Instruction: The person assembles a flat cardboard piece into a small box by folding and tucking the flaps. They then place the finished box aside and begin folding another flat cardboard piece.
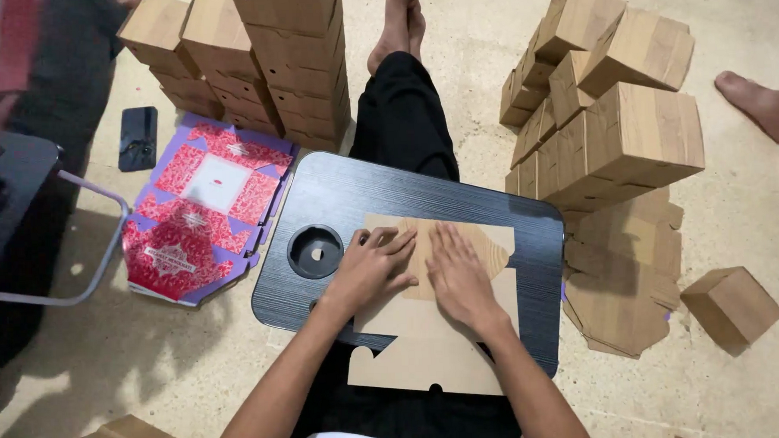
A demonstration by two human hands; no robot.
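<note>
A flat brown cardboard box blank (437,351) lies on a black lap tray (345,195) across my legs. My left hand (372,267) presses flat on the blank's left part, fingers spread. My right hand (461,277) lies palm down beside it on the middle of the blank, over a wood-grain printed flap (494,241). Both hands rest on the cardboard without gripping it. The blank's lower edge hangs past the tray's near side.
The tray has a round cup hole (315,251). Flat red and purple printed blanks (199,217) lie left, beside a dark phone (137,137). Stacks of folded brown boxes (272,59) stand behind; more boxes (628,124) and flat blanks (625,280) are right. Another person's foot (761,102) is far right.
</note>
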